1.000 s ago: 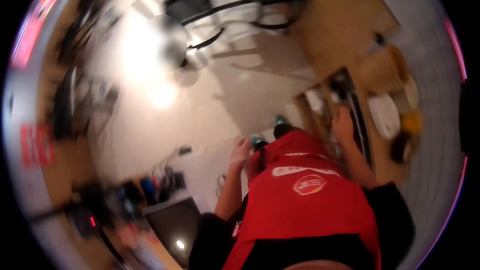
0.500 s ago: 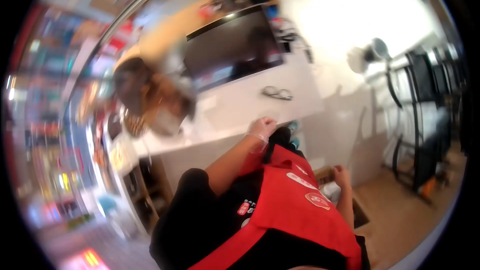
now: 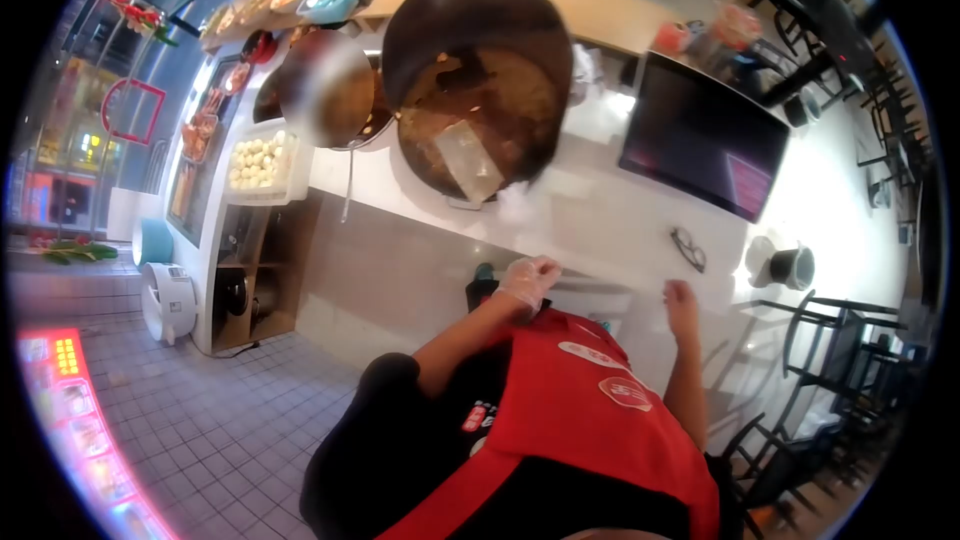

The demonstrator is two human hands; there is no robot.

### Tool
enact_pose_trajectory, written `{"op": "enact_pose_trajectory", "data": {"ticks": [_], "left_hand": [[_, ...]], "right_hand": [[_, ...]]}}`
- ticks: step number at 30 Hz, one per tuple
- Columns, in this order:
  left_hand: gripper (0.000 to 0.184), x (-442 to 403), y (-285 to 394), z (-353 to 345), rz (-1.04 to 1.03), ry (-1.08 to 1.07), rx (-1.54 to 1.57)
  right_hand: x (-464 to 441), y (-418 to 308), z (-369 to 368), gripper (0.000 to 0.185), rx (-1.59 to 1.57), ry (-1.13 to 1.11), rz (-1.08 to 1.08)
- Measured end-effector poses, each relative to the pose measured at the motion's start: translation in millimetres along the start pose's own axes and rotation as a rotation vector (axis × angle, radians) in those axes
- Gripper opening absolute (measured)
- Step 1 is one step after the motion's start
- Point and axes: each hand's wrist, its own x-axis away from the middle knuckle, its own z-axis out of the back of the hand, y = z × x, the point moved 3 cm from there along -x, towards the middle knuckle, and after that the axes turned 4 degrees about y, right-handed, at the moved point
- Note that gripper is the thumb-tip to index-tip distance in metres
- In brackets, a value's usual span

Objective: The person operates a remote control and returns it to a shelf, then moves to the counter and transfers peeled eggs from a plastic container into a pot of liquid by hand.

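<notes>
My left hand (image 3: 529,283), in a thin clear glove, is curled in front of the red apron (image 3: 570,380), by the near edge of the white counter (image 3: 590,205). Whether it holds anything is too small to tell. My right hand (image 3: 682,310) hangs to the right of the apron, bare, with its fingers bent and their inner side hidden. On the counter beyond my left hand is a large dark pot (image 3: 480,15) of brown food, with a pale rectangular block (image 3: 468,162) in it. Folded glasses (image 3: 688,249) lie on the counter.
A black screen (image 3: 705,135) stands right of the pot. Left are a steaming round pan (image 3: 325,90) and a white tub of pale balls (image 3: 258,162). Dark shelves (image 3: 255,275) sit below the counter. Black chairs (image 3: 840,340) stand at the right on the floor.
The view has swung left, bringing the pot, the tub and the tiled floor into clear sight. Both my hands remain low in front of my body, and the wooden drawer by my right hand has left view.
</notes>
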Motion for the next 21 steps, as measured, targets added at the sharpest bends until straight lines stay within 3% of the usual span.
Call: {"op": "enact_pose_trajectory", "data": {"ticks": [2, 4, 6, 8, 9, 11, 13, 15, 16, 18, 19, 21], "left_hand": [[0.033, -10, -29, 60, -0.147, 0.083, -0.251], [0.034, 13, -13, 140, 0.041, 0.190, 0.067], [0.036, 7, -50, 213, 0.002, 0.369, -0.087], [0.039, 11, -86, 276, 0.046, 0.574, -0.126], [0.038, 16, -102, 301, 0.106, 0.594, -0.008], [0.037, 18, -133, 338, 0.181, 0.623, 0.113], [0.035, 24, -166, 357, 0.232, 0.734, 0.226], [0.034, 38, -156, 359, 0.269, 0.756, 0.277], [0.032, 46, -149, 355, 0.286, 0.763, 0.330], [0.033, 57, -188, 323, 0.285, 0.831, 0.297], [0.034, 58, -197, 316, 0.255, 0.862, 0.249], [0.044, 71, -158, 298, 0.414, 0.740, 0.247]], "right_hand": [[-6, -30, -97, 0.023, -0.064, -0.144, -0.028], [5, -83, -159, 0.026, -0.092, -0.269, -0.094], [2, -134, -209, 0.028, -0.085, -0.305, -0.103], [-3, -166, -244, 0.036, 0.152, -0.194, 0.170], [-12, -165, -257, 0.036, 0.156, -0.199, 0.159], [-42, -161, -276, 0.046, 0.330, -0.071, 0.342], [-57, -171, -292, 0.052, 0.427, -0.159, 0.383], [-65, -179, -307, 0.057, 0.414, -0.372, 0.111], [-69, -182, -314, 0.057, 0.416, -0.405, 0.130], [-78, -183, -326, 0.060, 0.312, -0.600, -0.103], [-81, -183, -335, 0.055, 0.190, -0.702, -0.202], [-86, -175, -348, 0.045, -0.067, -0.822, -0.338]]}}
